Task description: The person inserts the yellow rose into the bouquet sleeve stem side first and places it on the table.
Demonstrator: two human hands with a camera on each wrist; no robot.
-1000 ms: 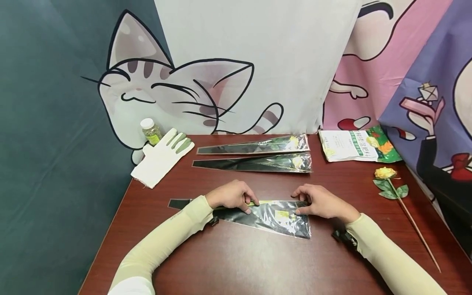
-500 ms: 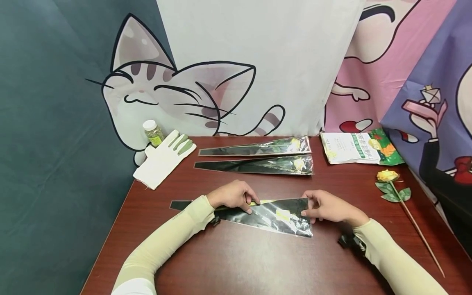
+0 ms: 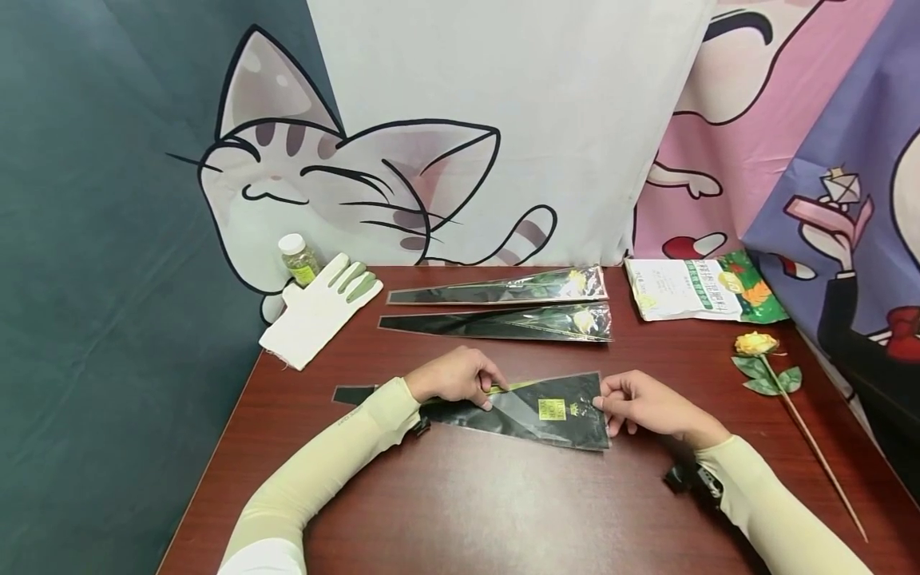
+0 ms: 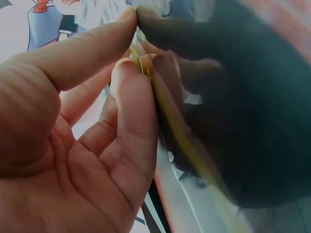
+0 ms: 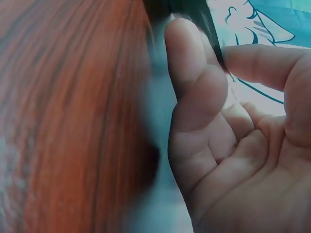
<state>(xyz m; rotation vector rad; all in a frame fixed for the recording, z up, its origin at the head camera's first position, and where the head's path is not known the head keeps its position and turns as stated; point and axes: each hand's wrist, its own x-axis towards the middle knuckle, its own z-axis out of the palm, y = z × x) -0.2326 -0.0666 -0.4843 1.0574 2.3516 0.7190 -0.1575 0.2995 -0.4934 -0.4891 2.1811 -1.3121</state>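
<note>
A black, clear-fronted tapered flower sleeve [image 3: 525,419] with a yellow printed label [image 3: 552,410] lies across the middle of the table, wide end to the right. My left hand [image 3: 454,377] pinches its far long edge near the middle; in the left wrist view a yellow strip [image 4: 170,114] runs along that edge, below the fingertips. At the wide end, my right hand [image 3: 643,406] pinches the sleeve's rim between thumb and fingers. That end looks slightly raised from the table. My left forearm covers part of the narrow end.
Two similar sleeves with yellow roses inside, a far one [image 3: 496,289] and a nearer one [image 3: 496,323], lie behind. A loose yellow rose [image 3: 756,343] lies at the right, below a white-green bag [image 3: 704,289]. White gloves [image 3: 309,319] and a lidded jar [image 3: 298,259] are at back left.
My right hand has shifted right from the sleeve's upper corner to its wide end and now pinches the rim. The wide end has risen slightly; my left hand keeps its place.
</note>
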